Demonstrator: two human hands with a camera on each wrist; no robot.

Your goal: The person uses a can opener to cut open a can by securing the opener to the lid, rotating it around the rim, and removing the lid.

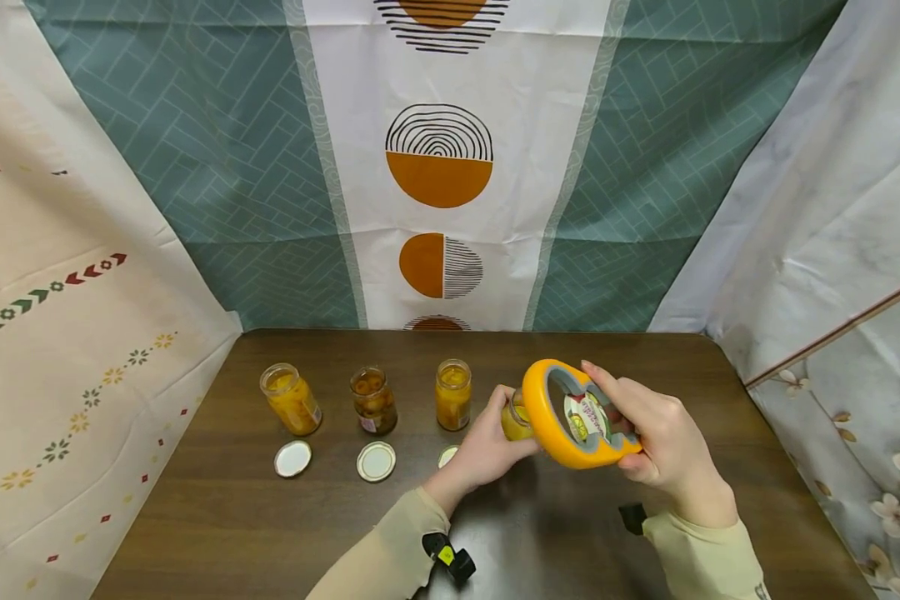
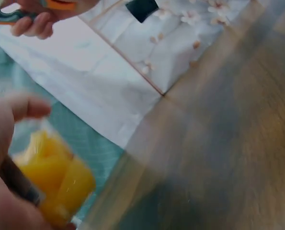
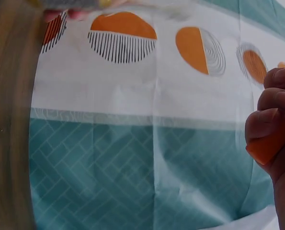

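Observation:
My left hand (image 1: 491,437) grips a glass jar (image 1: 516,419) of yellow fruit, its fingers and thumb round the glass. In the left wrist view the yellow fruit pieces (image 2: 56,177) show through the jar, blurred. My right hand (image 1: 663,433) holds an orange and grey jar opener (image 1: 543,417) by one end, tilted in front of the jar's upper part. Within the opener's ring a printed lid (image 1: 587,417) shows its white and green face. The right wrist view shows the right hand's fingers (image 3: 271,112) curled round the orange handle.
To the left stand three open jars: one of yellow fruit (image 1: 292,400), one with darker contents (image 1: 373,402), another yellow one (image 1: 453,396). A white lid (image 1: 292,458) and a pale lid (image 1: 376,462) lie before them; a third lid (image 1: 447,455) is partly hidden by my left hand.

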